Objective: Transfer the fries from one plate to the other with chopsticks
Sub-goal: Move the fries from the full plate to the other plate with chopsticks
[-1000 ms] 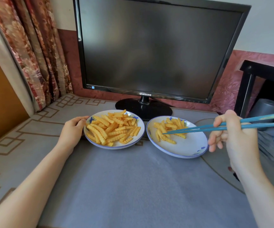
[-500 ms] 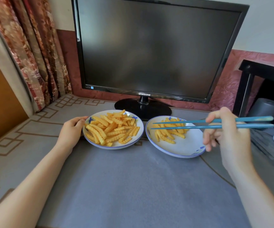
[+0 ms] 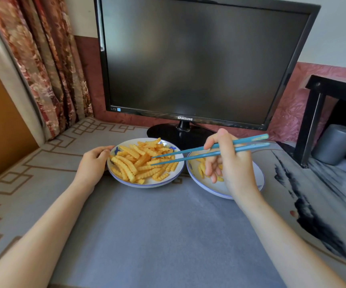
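We hold the blue chopsticks in our right hand, fingers closed around their upper shafts, the tips spread slightly apart and poised over the heap of crinkle-cut fries on the left plate. Nothing is pinched between the tips. Our left hand curls against the rim of that plate at its left edge, steadying it. A smaller share of fries lies on the right plate, partly hidden behind our right hand, so most of the pile is yet to be carried across. The fries look light and fairly stiff, and we judge the ridged sides will give the smooth chopsticks some purchase; still, a thin one may snap or swivel if squeezed hard or taken near an end. We would take a single fry lying loose on top, pinched across its middle, so that it hangs level. The only writing we can read is "SAMSUNG" on the lower bezel of the dark monitor standing behind the plates.
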Motion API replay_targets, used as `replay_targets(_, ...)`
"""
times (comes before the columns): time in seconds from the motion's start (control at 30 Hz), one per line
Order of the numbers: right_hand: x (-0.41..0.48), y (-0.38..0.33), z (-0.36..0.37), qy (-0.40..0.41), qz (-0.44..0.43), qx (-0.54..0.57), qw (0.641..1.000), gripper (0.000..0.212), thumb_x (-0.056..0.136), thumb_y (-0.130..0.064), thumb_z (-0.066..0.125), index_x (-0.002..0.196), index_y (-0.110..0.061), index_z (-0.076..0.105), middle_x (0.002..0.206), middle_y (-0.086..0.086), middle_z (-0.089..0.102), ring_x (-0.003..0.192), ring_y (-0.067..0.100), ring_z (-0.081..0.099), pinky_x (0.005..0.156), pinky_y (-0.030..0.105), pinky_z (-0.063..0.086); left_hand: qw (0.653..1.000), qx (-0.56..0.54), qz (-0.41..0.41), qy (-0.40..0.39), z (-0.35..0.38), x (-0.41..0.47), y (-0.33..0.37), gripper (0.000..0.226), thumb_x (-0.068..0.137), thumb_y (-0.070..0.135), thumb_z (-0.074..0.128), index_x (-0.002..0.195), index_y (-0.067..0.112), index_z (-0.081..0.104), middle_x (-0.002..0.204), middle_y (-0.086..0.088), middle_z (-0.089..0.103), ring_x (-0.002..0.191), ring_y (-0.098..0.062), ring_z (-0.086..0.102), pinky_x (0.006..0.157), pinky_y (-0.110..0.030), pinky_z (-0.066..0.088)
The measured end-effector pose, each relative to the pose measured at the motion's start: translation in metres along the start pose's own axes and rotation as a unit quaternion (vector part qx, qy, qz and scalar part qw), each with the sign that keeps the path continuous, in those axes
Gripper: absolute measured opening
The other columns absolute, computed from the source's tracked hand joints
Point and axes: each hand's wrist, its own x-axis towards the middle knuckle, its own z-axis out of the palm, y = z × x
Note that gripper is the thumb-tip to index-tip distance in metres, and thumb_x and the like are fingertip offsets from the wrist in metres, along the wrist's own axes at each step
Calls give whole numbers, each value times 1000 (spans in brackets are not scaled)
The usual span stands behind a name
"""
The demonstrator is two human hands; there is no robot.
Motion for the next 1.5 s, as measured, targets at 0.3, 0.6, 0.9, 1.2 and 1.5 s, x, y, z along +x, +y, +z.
replay_targets(0.3, -1, -4, 6, -28, 7, -17, 999, 40, 103, -19, 34, 70, -5, 52, 40, 15, 44, 28, 15, 37, 33, 16, 29, 1000, 1, 1, -2, -1, 0, -1, 30, 97, 9, 40, 111, 11, 67, 96, -5, 66, 79, -7, 60, 67, -16, 43)
replay_targets(0.6, -3, 3, 15, -49, 11, -25, 998, 40, 103, -16, 36, 68, -7, 52, 44, 17, 48, 30, 14, 40, 34, 16, 33, 1000, 2, -4, 0, -1, 0, -1, 30, 97, 10, 40, 111, 12, 66, 96, -3, 65, 81, -9, 60, 68, -15, 43)
replay_targets(0.9, -1, -4, -2, 46, 22, 16, 999, 45, 102, -24, 35, 62, -10, 48, 38, 14, 46, 29, 22, 38, 36, 17, 29, 1000, 12, -11, -5, -1, 0, 0, 30, 97, 11, 40, 112, 13, 67, 100, -3, 65, 97, -18, 60, 84, -27, 42)
replay_targets(1.2, -3, -5, -17, 40, 29, -10, 999, 43, 102, -24, 35, 65, -8, 51, 37, 11, 47, 29, 21, 36, 36, 19, 28, 1000, 19, -2, -4, -2, -1, 1, 31, 97, 11, 40, 112, 14, 67, 101, -1, 65, 87, -11, 59, 75, -22, 42)
replay_targets(1.5, -5, -2, -17, 4, 56, -3, 998, 44, 102, -24, 34, 65, -9, 52, 36, 12, 44, 27, 19, 34, 36, 21, 28, 1000, 24, -2, 0, -1, 0, 1, 31, 98, 10, 39, 114, 11, 66, 100, -2, 64, 77, -2, 57, 58, -6, 40)
